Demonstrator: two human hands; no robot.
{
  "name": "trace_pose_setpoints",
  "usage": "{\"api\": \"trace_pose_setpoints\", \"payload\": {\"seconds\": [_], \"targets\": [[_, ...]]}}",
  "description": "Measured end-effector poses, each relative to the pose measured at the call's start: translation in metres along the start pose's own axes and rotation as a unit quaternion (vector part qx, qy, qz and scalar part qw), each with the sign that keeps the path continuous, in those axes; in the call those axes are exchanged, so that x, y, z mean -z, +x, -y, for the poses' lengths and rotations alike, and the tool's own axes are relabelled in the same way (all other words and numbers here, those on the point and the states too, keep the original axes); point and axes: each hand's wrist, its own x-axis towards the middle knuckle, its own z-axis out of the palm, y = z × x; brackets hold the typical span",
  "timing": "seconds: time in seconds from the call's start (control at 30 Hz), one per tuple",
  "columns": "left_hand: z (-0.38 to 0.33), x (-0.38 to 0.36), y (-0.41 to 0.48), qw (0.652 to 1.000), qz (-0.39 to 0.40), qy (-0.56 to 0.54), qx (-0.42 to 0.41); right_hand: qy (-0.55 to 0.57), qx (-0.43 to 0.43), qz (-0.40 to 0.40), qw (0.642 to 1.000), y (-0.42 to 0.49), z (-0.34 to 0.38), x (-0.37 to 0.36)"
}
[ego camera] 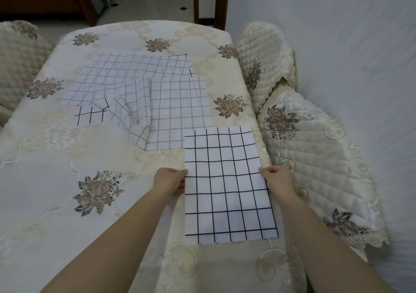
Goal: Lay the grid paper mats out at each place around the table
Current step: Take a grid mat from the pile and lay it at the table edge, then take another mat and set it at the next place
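**Item in hand: bold-lined grid mat** (pixel 227 184). Lay nearer the person than the pile of grid mats (pixel 144 83) and to its right, its far corner just overlapping the pile's nearest sheet. Whether it rested fully on the cloth or was slightly lifted could not be told.

**Left hand** (pixel 170 180). Pinched the mat's left edge, thumb on top, the other fingers tucked beneath and hidden.

**Right hand** (pixel 278 179). Gripped the right edge at the same height, fingers curled over the border.

**Handling note (judgement).** The mat sat slightly skewed, and it was probably being placed. It would likely sit best squared to the table's edge, drawn clear of the pile, then pressed flat before both hands let go. The thin sheet would likely buckle if pushed from one side only.

**Pile of grid mats.** Several paler-lined sheets overlapped loosely. One crumpled sheet (pixel 132 112) was folded up at the pile's near side and would need smoothing.

**Table** (pixel 56 146). Covered by a cream embroidered cloth with brown flowers. It lay under the pile and extended on all sides.

**Quilted chair covers.** Two (pixel 315 157) (pixel 265 61) right of the pile crowded that edge, and one (pixel 18 61) was left of it.

**Wall** (pixel 349 34). Pale, it lay beyond the right-hand chairs and probably limited reach on that side.
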Motion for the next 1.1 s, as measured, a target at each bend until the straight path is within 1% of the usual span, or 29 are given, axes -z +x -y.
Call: {"api": "trace_pose_setpoints", "payload": {"seconds": [0.1,0.2,0.37,0.53,0.67,0.77,0.93,1.1], "targets": [[0.001,0.003,-0.003,0.999,-0.012,-0.035,0.008,0.009,-0.019,-0.001,1.0,-0.004,0.0,0.006],[0.002,0.009,-0.008,0.998,-0.013,-0.06,0.012,0.07,-0.032,0.001,0.997,-0.016,0.003,0.013],[0.009,0.03,-0.03,0.997,-0.007,-0.076,-0.02,0.158,-0.04,-0.013,0.986,-0.037,0.009,0.021],[0.022,0.057,-0.061,0.991,-0.014,-0.125,-0.042,0.219,-0.043,0.036,0.974,-0.068,0.011,0.012],[0.037,0.077,-0.089,0.985,-0.033,-0.164,-0.051,0.229,-0.039,0.062,0.971,-0.096,0.015,0.0],[0.052,0.092,-0.107,0.978,-0.066,-0.189,-0.063,0.222,-0.025,0.103,0.969,-0.118,0.021,-0.013],[0.08,0.127,-0.136,0.964,-0.128,-0.212,-0.097,0.177,0.015,0.199,0.964,-0.164,0.039,-0.057],[0.113,0.179,-0.169,0.935,-0.217,-0.258,-0.111,0.13,0.053,0.322,0.936,-0.221,0.062,-0.122]]}}
